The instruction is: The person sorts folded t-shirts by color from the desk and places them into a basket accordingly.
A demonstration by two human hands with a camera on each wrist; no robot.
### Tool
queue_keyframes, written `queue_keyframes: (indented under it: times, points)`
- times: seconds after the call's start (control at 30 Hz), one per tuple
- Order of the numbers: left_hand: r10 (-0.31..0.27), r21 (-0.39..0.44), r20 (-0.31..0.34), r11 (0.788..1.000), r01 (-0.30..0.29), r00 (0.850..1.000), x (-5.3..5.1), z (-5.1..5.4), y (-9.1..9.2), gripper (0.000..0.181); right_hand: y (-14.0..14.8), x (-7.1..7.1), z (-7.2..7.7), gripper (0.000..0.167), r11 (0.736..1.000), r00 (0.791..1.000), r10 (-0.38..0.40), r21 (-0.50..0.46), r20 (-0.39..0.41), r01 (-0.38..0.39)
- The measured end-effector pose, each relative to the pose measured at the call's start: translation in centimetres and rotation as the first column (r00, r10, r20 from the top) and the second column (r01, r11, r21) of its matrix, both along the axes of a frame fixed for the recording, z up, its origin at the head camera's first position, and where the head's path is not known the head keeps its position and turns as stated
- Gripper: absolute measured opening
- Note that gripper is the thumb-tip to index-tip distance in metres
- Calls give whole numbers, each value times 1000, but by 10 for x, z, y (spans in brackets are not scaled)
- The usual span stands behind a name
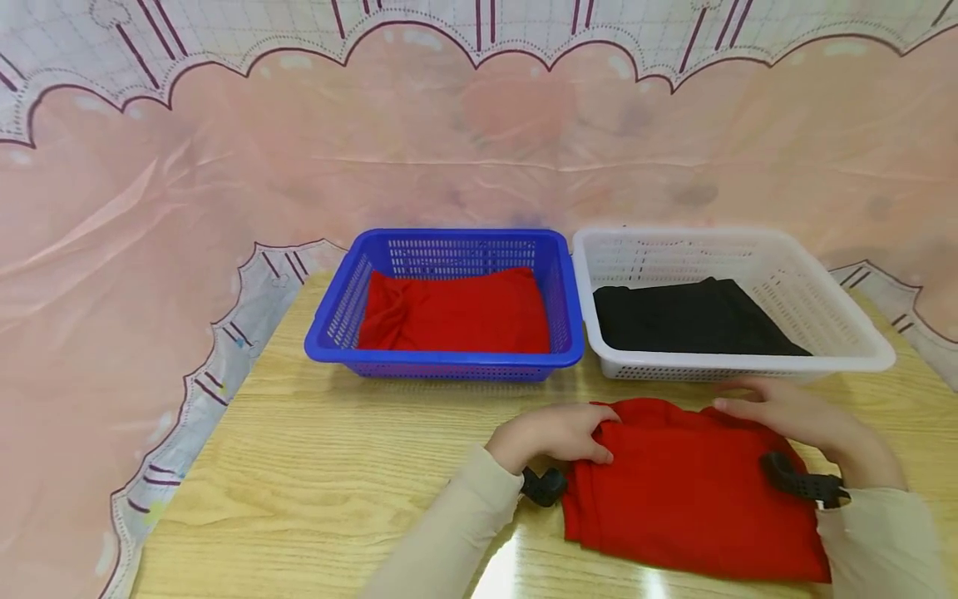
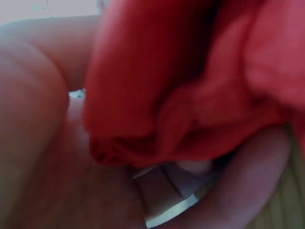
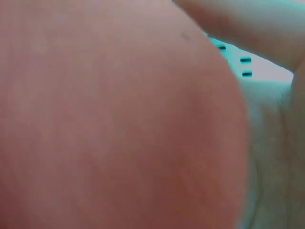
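A folded red cloth lies on the table near its front right, its kind of garment not plain. My left hand grips the cloth's upper left side; in the left wrist view, fingers curl round bunched layers of the red cloth. Over the cloth's upper right corner is my right hand, its fingers stretched loosely toward the left. The right wrist view is mostly filled by the right hand itself, with no cloth visible, so contact there is hidden.
Behind the cloth, a blue basket holds a folded red cloth. Beside it on the right, a white basket contains black cloth. Both stand on a wooden table before a pink patterned curtain.
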State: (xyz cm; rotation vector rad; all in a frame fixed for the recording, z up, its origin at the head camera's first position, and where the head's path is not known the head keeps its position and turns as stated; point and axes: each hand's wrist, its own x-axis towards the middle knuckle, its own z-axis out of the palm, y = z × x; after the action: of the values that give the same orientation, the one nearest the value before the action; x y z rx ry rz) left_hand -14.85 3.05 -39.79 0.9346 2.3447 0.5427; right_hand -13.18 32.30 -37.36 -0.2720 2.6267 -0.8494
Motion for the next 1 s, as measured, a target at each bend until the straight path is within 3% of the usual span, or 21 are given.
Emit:
queue_keyframes:
  times: [0.17,0.3,0.53,0.7,0.83,1.0]
  points:
    - [5,51,72,999,-9,997,-9,-4,-21,47,-13,-4,0,56,1000,1000,12,-18,1,-12]
    - [29,62,99,997,-35,995,-12,-6,-39,45,-20,-6,0,58,994,996,9,-108,93,1]
    - [84,109,148,989,-101,985,-15,-7,-77,37,-28,-8,-7,63,965,966,9,-256,258,59]
    - [134,139,153,978,-156,979,-17,-5,-100,40,-32,-6,-8,52,963,954,9,-261,300,73]
    - [180,148,150,968,-202,972,-18,-3,-108,41,-39,-6,-11,43,967,949,19,-246,313,61]
    - [275,70,55,958,-279,960,-18,-1,-111,42,-47,-5,-13,38,969,951,63,-245,304,15]
